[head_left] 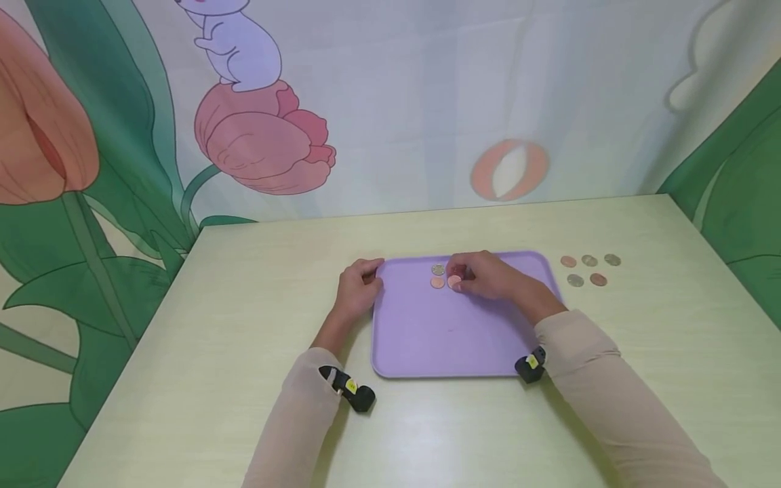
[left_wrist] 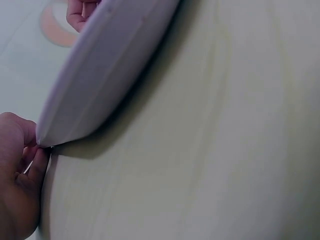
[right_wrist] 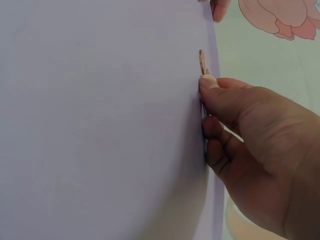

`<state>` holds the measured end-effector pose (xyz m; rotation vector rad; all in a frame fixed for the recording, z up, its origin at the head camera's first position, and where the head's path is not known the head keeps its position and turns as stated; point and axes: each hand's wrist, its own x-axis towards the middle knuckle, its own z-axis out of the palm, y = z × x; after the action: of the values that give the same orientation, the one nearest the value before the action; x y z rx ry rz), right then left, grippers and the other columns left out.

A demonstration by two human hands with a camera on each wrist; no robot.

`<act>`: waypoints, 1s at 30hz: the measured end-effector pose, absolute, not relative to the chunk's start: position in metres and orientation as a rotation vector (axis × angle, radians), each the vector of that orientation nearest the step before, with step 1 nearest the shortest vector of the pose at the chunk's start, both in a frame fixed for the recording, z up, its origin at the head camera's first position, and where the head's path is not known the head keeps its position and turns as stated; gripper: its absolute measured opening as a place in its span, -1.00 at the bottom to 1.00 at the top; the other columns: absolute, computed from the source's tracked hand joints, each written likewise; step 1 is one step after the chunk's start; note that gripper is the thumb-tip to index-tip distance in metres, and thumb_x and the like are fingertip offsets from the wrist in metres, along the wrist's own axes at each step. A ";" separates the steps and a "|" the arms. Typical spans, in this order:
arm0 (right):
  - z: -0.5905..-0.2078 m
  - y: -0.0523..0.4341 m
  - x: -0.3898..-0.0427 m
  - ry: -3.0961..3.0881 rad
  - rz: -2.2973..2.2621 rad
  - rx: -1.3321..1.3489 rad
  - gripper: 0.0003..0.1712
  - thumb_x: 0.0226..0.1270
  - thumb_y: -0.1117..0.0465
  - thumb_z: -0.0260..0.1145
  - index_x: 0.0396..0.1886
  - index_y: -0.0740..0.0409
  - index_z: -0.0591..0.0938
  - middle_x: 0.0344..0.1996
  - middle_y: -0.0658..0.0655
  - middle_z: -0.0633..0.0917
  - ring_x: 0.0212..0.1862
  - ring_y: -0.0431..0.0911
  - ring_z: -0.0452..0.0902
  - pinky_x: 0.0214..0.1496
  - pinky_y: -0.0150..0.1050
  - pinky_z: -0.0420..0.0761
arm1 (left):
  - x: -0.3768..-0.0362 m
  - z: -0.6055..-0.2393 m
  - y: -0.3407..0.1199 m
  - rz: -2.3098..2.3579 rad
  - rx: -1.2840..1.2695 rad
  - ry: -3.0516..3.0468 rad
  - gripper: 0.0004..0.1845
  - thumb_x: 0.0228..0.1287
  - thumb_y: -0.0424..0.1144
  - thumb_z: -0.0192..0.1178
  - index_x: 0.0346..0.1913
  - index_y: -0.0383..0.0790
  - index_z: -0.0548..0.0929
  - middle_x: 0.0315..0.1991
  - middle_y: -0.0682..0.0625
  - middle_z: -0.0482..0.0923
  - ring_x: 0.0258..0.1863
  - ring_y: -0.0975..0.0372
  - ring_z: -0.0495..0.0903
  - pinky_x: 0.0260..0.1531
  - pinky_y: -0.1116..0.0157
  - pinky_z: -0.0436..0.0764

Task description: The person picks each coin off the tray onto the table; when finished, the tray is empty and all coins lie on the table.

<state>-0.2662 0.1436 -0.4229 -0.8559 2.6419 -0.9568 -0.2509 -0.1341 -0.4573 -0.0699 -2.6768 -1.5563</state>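
A purple tray (head_left: 451,339) lies flat on the pale green table. My left hand (head_left: 369,272) grips the tray's far-left corner; in the left wrist view the thumb and fingers (left_wrist: 31,156) pinch the rim of the tray (left_wrist: 100,65). My right hand (head_left: 462,278) reaches over the far part of the tray, its curled fingers pinching a copper coin (head_left: 454,282) down on the tray floor. In the right wrist view that copper coin (right_wrist: 201,61) shows edge-on under the fingertips (right_wrist: 209,82). Another copper coin (head_left: 437,283) and a silver coin (head_left: 438,269) lie just left of it.
Several loose coins, copper and silver (head_left: 589,260), lie on the table (head_left: 244,305) to the right of the tray. A painted backdrop (head_left: 390,102) rises behind the table's far edge. Small black sensors sit on both sleeves.
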 end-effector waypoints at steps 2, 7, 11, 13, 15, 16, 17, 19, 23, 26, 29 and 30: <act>-0.423 0.144 -0.267 2.636 -0.947 -0.875 -0.83 0.28 0.40 0.38 -0.15 0.20 0.70 -0.39 0.08 0.67 -0.27 -0.13 0.48 -0.13 -0.29 0.51 | -0.251 -0.457 -0.135 -1.547 -0.072 -2.677 -0.52 0.24 -0.50 0.12 0.25 -0.33 0.63 0.11 -0.26 0.66 0.14 0.04 0.64 0.25 0.14 0.66; -0.424 0.143 -0.269 2.628 -0.878 -0.941 -0.80 0.30 0.35 0.38 -0.09 0.20 0.72 -0.49 0.01 0.58 -0.34 -0.17 0.39 -0.21 -0.33 0.41 | -0.250 -0.458 -0.136 -1.546 -0.075 -2.674 -0.52 0.25 -0.50 0.12 0.25 -0.34 0.63 0.11 -0.26 0.66 0.13 0.03 0.64 0.25 0.14 0.66; -0.424 0.144 -0.270 2.612 -0.858 -0.979 -0.79 0.29 0.33 0.40 -0.08 0.24 0.71 -0.51 0.00 0.53 -0.36 -0.19 0.36 -0.25 -0.35 0.38 | -0.250 -0.457 -0.136 -1.554 -0.080 -2.672 -0.52 0.24 -0.50 0.13 0.25 -0.34 0.63 0.10 -0.27 0.66 0.13 0.03 0.64 0.25 0.14 0.66; -0.424 0.146 -0.270 2.604 -0.873 -0.978 -0.79 0.27 0.33 0.42 -0.11 0.25 0.70 -0.51 -0.01 0.53 -0.36 -0.21 0.36 -0.25 -0.37 0.38 | -0.250 -0.456 -0.136 -1.556 -0.084 -2.671 -0.52 0.24 -0.51 0.12 0.25 -0.35 0.63 0.10 -0.27 0.66 0.13 0.03 0.64 0.26 0.14 0.65; -0.424 0.148 -0.270 2.590 -0.931 -0.966 -0.80 0.24 0.33 0.44 -0.15 0.25 0.70 -0.52 -0.01 0.56 -0.37 -0.23 0.37 -0.25 -0.39 0.39 | -0.250 -0.456 -0.135 -1.562 -0.085 -2.673 -0.51 0.24 -0.50 0.12 0.25 -0.35 0.63 0.10 -0.27 0.65 0.14 0.02 0.64 0.26 0.13 0.65; -0.424 0.150 -0.270 2.574 -0.977 -0.945 -0.81 0.23 0.33 0.45 -0.16 0.26 0.70 -0.53 -0.01 0.57 -0.38 -0.25 0.38 -0.26 -0.41 0.40 | -0.250 -0.455 -0.135 -1.562 -0.086 -2.677 -0.51 0.24 -0.50 0.12 0.25 -0.35 0.63 0.11 -0.27 0.65 0.14 0.02 0.63 0.27 0.13 0.65; -0.424 0.152 -0.270 2.557 -1.027 -0.913 -0.80 0.23 0.34 0.45 -0.16 0.27 0.70 -0.53 -0.02 0.57 -0.38 -0.26 0.38 -0.26 -0.43 0.41 | -0.250 -0.455 -0.135 -1.559 -0.088 -2.681 -0.51 0.25 -0.50 0.12 0.26 -0.35 0.62 0.11 -0.27 0.65 0.15 0.02 0.63 0.27 0.14 0.65; -0.423 0.156 -0.269 2.514 -1.138 -0.838 -0.79 0.22 0.37 0.45 -0.14 0.29 0.69 -0.54 0.00 0.59 -0.41 -0.29 0.41 -0.29 -0.46 0.43 | -0.250 -0.456 -0.135 -1.554 -0.088 -2.692 -0.51 0.26 -0.50 0.11 0.27 -0.34 0.61 0.13 -0.27 0.64 0.18 0.02 0.63 0.27 0.15 0.65; -0.417 0.168 -0.266 2.462 -1.282 -0.711 -0.72 0.24 0.39 0.42 -0.04 0.35 0.70 -0.50 0.06 0.65 -0.42 -0.31 0.43 -0.34 -0.47 0.46 | -0.251 -0.456 -0.135 -1.541 -0.083 -2.703 -0.51 0.27 -0.50 0.11 0.27 -0.33 0.61 0.13 -0.26 0.64 0.20 0.02 0.63 0.28 0.16 0.65; -0.411 0.180 -0.262 2.470 -1.315 -0.663 -0.65 0.23 0.40 0.42 0.03 0.39 0.70 -0.46 0.11 0.68 -0.40 -0.32 0.46 -0.33 -0.47 0.47 | -0.251 -0.456 -0.135 -1.540 -0.084 -2.700 -0.51 0.26 -0.50 0.11 0.27 -0.33 0.61 0.12 -0.27 0.64 0.19 0.01 0.64 0.28 0.16 0.65; -0.405 0.194 -0.257 2.486 -1.328 -0.646 -0.62 0.23 0.43 0.41 0.06 0.43 0.67 -0.42 0.16 0.72 -0.38 -0.36 0.55 -0.30 -0.48 0.53 | -0.250 -0.456 -0.134 -1.536 -0.085 -2.700 -0.51 0.26 -0.49 0.11 0.27 -0.33 0.61 0.11 -0.27 0.65 0.17 0.01 0.64 0.27 0.16 0.65; -0.403 0.199 -0.256 2.500 -1.321 -0.646 -0.61 0.23 0.43 0.41 0.07 0.45 0.67 -0.41 0.17 0.73 -0.37 -0.36 0.58 -0.28 -0.49 0.56 | -0.250 -0.455 -0.134 -1.535 -0.084 -2.701 -0.51 0.26 -0.49 0.11 0.27 -0.33 0.61 0.10 -0.27 0.65 0.16 0.01 0.64 0.27 0.15 0.65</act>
<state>-0.2555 0.1992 -0.4034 -0.6459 2.4997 -1.3214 -0.2500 -0.1338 -0.4553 -0.0844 -2.7012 -1.5346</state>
